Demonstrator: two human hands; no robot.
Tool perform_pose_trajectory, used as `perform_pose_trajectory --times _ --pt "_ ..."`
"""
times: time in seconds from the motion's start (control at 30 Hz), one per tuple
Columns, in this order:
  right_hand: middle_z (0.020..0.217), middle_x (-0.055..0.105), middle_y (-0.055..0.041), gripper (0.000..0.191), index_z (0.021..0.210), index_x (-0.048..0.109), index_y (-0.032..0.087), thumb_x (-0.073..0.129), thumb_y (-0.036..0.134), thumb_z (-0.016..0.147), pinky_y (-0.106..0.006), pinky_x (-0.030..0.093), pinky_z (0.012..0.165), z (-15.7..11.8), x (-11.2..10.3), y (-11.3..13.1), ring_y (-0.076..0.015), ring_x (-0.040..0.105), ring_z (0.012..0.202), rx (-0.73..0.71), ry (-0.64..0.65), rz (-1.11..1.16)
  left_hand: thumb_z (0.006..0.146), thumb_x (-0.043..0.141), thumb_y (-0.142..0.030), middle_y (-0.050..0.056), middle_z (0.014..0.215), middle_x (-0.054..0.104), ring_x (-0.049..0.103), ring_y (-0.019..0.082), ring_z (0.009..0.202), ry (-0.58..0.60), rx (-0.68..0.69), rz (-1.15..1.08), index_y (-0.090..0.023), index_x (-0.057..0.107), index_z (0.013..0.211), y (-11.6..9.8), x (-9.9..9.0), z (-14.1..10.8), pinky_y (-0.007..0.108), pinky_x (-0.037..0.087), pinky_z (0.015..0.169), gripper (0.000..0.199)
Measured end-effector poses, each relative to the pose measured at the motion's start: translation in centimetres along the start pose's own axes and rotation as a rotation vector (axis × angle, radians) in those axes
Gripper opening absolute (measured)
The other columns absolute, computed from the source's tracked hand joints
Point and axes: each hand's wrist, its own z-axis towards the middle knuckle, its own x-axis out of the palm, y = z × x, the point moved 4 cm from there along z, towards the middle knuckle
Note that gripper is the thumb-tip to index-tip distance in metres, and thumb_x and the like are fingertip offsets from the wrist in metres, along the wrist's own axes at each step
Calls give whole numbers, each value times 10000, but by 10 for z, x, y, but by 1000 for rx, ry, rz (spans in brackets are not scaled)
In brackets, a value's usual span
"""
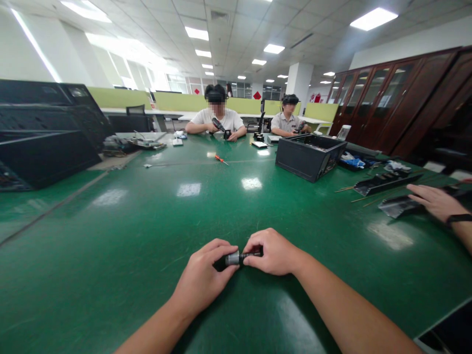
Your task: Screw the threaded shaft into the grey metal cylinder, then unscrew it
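Low over the green table, my left hand (202,273) pinches a small silver metal cylinder (232,258), which looks like a small motor, between thumb and fingers. From its right end runs a thin dark shaft (252,254). My right hand (273,251) is closed on that shaft, its thumb and forefinger close to the cylinder. The two parts lie in one line, left to right. My fingers cover both outer ends, so I cannot make out the full shape.
An orange screwdriver (221,159) lies mid-table. Black computer cases stand at the left (44,157) and right (309,155). Another person's hand (435,200) rests by dark metal strips (383,184). Two people sit opposite, one holding a power drill (218,125). Circuit boards (142,141) lie far left.
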Motion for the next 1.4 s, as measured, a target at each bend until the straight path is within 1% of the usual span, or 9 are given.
perform_pose_trajectory --times 0.3,0.5,0.8,1.07,1.4 --pt "736 688 -4 86 830 764 187 746 248 772 -222 409 618 1 -1 0 -119 589 645 2 2 -9 822 700 -209 27 999 700 680 164 892 -3 0 7 -249 738 1024 3 0 -1 259 554 810 209" --pt "728 681 0 82 832 760 179 738 234 776 -211 403 611 0 -1 0 -111 585 637 -4 0 -27 804 707 -192 24 974 705 683 161 868 -25 23 17 -246 744 1004 1 -2 0 254 556 790 210" --pt "726 681 4 82 834 759 178 745 233 774 -206 406 614 0 -2 0 -107 587 640 -5 2 -13 806 709 -193 17 971 704 683 152 865 -29 32 11 -250 742 1005 -1 -3 0 240 555 788 209" --pt "711 669 4 74 819 762 177 742 232 774 -210 401 601 0 -2 -1 -108 581 629 20 6 -2 813 703 -204 25 982 705 687 161 869 -37 40 22 -249 741 1011 2 -3 0 251 559 787 206" --pt "697 656 8 76 818 762 174 743 229 770 -210 397 593 0 -4 -2 -104 572 615 18 1 -7 817 699 -205 30 988 704 686 163 872 -41 49 35 -247 739 1021 3 -3 1 261 560 789 212"
